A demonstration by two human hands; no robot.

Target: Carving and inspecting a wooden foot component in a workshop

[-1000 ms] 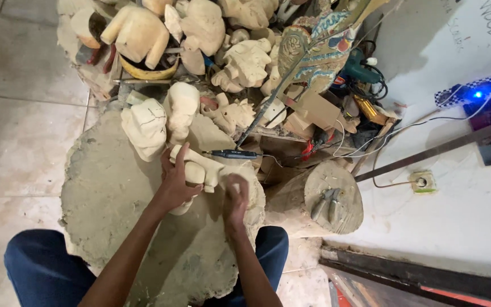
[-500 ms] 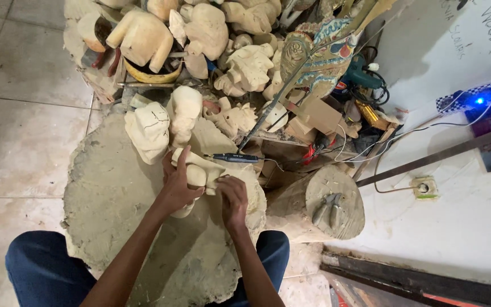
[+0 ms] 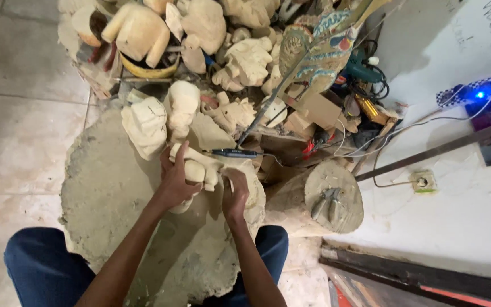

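My left hand (image 3: 175, 181) grips a pale, half-carved wooden figure (image 3: 198, 168) and holds it against a dusty grey mat (image 3: 103, 193) spread over my lap. My right hand (image 3: 236, 193) is closed just right of the carving, its fingers pressed to the wood; a small tool seems to be in it, but the hand hides it. A dark-handled tool with a cord (image 3: 235, 153) lies just beyond the carving.
Several rough pale carvings (image 3: 143, 128) pile up ahead, with a painted figure (image 3: 319, 54) and tangled cables (image 3: 370, 79) behind. A round wooden stump (image 3: 342, 219) with pliers (image 3: 326, 203) on top stands at my right. Tiled floor (image 3: 12, 85) lies left, a wall socket (image 3: 423, 182) right.
The view has shifted slightly. My right hand has moved a little up along the carving toward my left hand, which keeps its grip.
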